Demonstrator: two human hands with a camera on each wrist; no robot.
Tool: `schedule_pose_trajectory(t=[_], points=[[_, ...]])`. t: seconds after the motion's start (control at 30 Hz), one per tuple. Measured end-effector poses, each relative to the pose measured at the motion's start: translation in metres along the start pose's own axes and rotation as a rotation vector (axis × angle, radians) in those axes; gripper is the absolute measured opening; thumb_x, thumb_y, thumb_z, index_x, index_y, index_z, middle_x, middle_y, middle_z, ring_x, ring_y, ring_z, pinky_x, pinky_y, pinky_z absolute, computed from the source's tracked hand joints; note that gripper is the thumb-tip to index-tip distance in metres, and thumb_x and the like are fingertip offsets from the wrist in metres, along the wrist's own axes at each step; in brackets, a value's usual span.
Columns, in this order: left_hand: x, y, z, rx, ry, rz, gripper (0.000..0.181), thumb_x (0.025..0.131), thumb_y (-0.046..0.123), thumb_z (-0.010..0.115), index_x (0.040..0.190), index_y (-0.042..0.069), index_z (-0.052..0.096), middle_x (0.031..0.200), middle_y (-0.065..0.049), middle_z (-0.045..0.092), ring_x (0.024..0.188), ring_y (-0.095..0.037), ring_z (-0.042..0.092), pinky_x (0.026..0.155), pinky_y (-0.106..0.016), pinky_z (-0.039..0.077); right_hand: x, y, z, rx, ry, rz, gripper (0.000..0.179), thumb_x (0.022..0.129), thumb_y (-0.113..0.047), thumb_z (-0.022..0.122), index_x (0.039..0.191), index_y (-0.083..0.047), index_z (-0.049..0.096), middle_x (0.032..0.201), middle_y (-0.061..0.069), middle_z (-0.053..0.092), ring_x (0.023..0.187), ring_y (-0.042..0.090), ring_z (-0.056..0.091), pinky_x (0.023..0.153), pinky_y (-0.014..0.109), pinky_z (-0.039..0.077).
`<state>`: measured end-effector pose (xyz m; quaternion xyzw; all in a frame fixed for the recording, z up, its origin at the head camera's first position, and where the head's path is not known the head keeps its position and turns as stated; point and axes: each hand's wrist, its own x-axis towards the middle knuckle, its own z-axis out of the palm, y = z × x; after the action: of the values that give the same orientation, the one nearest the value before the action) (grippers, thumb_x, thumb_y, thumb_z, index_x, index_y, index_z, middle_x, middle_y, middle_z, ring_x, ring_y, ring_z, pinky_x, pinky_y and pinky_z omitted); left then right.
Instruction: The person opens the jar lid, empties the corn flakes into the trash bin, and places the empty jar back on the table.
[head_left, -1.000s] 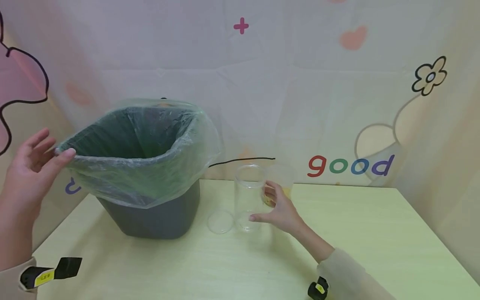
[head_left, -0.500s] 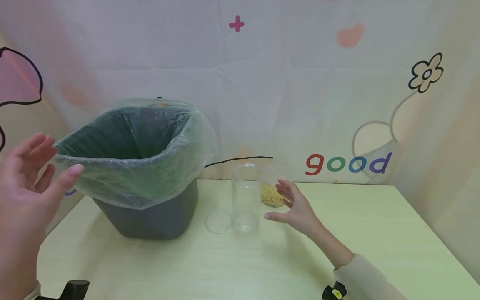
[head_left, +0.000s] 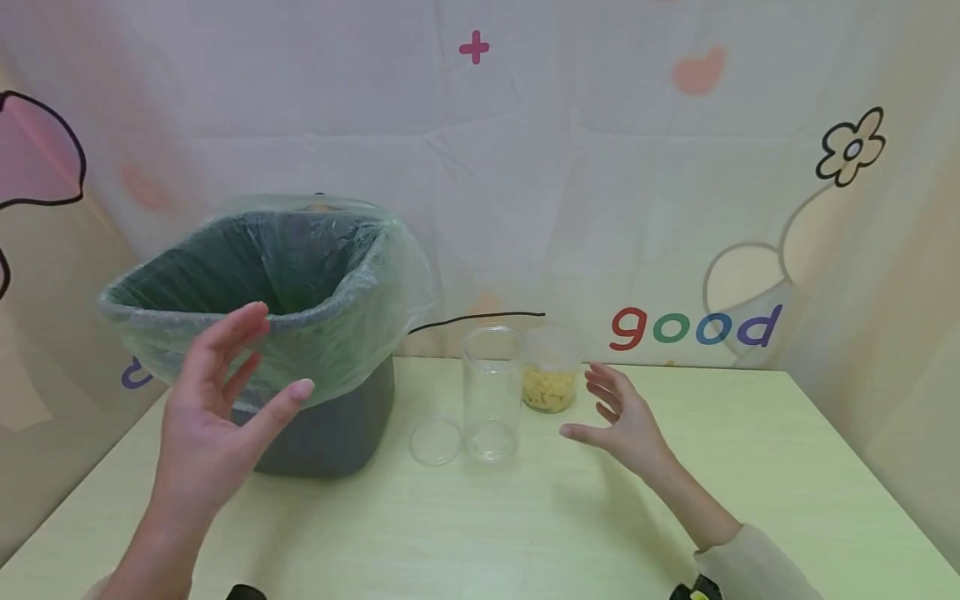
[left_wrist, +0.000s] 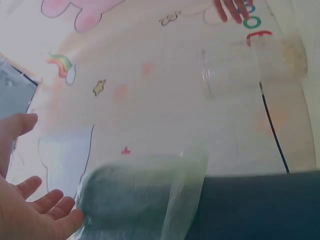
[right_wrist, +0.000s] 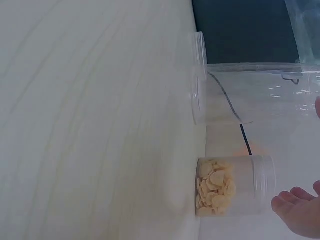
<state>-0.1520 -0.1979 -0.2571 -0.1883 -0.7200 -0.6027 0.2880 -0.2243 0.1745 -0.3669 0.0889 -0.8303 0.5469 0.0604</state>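
My left hand [head_left: 210, 417], fingers loosely bent and thumb apart, is raised in front of a grey bin [head_left: 330, 442] and holds nothing. A thin green bag [head_left: 330, 354] lines the bin and folds over its rim. My right hand [head_left: 633, 429] hovers at the right of a short clear jar [head_left: 551, 371], fingers spread and holding nothing. Pale yellow, shell-like pieces [right_wrist: 215, 187] fill the jar's lower part. Left of it stands a tall clear jar [head_left: 491, 396], open-topped and with nothing inside. A round clear lid [head_left: 437, 442] lies between that jar and the bin.
The pale table [head_left: 465, 525] reaches back to a printed cloth [head_left: 510, 208] hanging behind everything. The bin takes up the table's left side and rises well above the jars.
My left hand has left the bag's left edge and moved right, in front of the bin. My right hand has drawn back rightward from the tall jar, uncovering the short jar.
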Motion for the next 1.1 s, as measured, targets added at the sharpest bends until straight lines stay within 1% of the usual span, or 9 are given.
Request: schedule_pose_trajectory(t=[0.07,0.13,0.23,0.33,0.5,0.6,0.8,1.0,1.1], points=[[-0.004,0.001,0.009,0.014,-0.004,0.031,0.070,0.070,-0.019,0.065,0.132,0.005,0.043,0.132,-0.007,0.044,0.122,-0.015,0.040,0.097,-0.016,0.033,-0.001,0.001,-0.001,0.004,0.007,0.003,0.088,0.070,-0.015,0.079,0.139,-0.004,0.027,0.139,0.018,0.035,0.129,0.035,0.033,0.100,0.045,0.031],[-0.007,0.000,0.018,0.015,-0.024,0.061,0.071,0.069,-0.019,0.066,0.132,0.003,0.042,0.133,-0.009,0.044,0.122,-0.016,0.040,0.098,-0.017,0.032,-0.001,0.003,-0.003,0.007,0.012,0.004,0.088,0.070,-0.015,0.079,0.139,-0.003,0.027,0.139,0.018,0.035,0.129,0.035,0.033,0.101,0.044,0.031],[-0.012,-0.001,0.032,0.041,-0.077,0.096,0.072,0.068,-0.017,0.068,0.132,0.003,0.042,0.133,-0.010,0.045,0.123,-0.014,0.040,0.098,-0.018,0.033,-0.001,0.004,-0.004,0.015,0.019,0.005,0.088,0.070,-0.014,0.079,0.139,-0.003,0.026,0.139,0.018,0.034,0.129,0.034,0.033,0.101,0.044,0.031],[-0.018,-0.003,0.046,0.060,-0.135,0.101,0.072,0.070,-0.011,0.071,0.133,0.007,0.042,0.133,-0.007,0.045,0.123,-0.013,0.040,0.098,-0.018,0.033,-0.001,0.006,-0.005,0.018,0.022,0.013,0.088,0.070,-0.015,0.079,0.139,-0.002,0.025,0.140,0.018,0.033,0.129,0.035,0.033,0.101,0.045,0.031],[-0.025,-0.007,0.069,0.053,-0.198,0.050,0.069,0.072,-0.001,0.074,0.132,0.013,0.043,0.132,0.001,0.046,0.123,-0.011,0.041,0.101,-0.023,0.032,0.000,0.008,-0.005,0.011,0.026,0.037,0.089,0.071,-0.017,0.079,0.140,-0.002,0.023,0.142,0.019,0.031,0.130,0.035,0.031,0.101,0.045,0.030],[-0.030,-0.012,0.083,0.030,-0.223,0.033,0.068,0.072,0.002,0.075,0.131,0.013,0.044,0.131,0.001,0.047,0.123,-0.011,0.042,0.100,-0.028,0.034,0.001,0.010,-0.006,0.008,0.033,0.056,0.090,0.071,-0.017,0.079,0.140,-0.002,0.022,0.142,0.019,0.030,0.130,0.035,0.030,0.102,0.045,0.030],[-0.040,-0.019,0.112,-0.010,-0.300,0.000,0.063,0.075,0.012,0.075,0.130,0.013,0.045,0.129,0.001,0.049,0.120,-0.014,0.044,0.098,-0.038,0.038,0.004,0.014,-0.009,0.026,0.035,0.094,0.091,0.073,-0.017,0.077,0.141,-0.002,0.019,0.144,0.019,0.027,0.131,0.035,0.028,0.103,0.046,0.028],[-0.048,-0.028,0.141,-0.044,-0.374,-0.083,0.063,0.075,0.019,0.075,0.131,0.019,0.045,0.127,0.004,0.050,0.119,-0.013,0.044,0.098,-0.038,0.038,0.007,0.020,-0.011,0.002,0.043,0.107,0.090,0.075,-0.019,0.076,0.142,-0.003,0.018,0.144,0.019,0.024,0.131,0.037,0.028,0.103,0.047,0.027],[-0.050,-0.034,0.157,-0.046,-0.409,-0.092,0.062,0.076,0.021,0.074,0.131,0.018,0.044,0.129,0.005,0.049,0.120,-0.013,0.044,0.098,-0.037,0.037,0.008,0.023,-0.011,-0.010,0.045,0.105,0.090,0.076,-0.020,0.075,0.142,-0.002,0.017,0.145,0.020,0.024,0.130,0.038,0.028,0.103,0.048,0.027]])
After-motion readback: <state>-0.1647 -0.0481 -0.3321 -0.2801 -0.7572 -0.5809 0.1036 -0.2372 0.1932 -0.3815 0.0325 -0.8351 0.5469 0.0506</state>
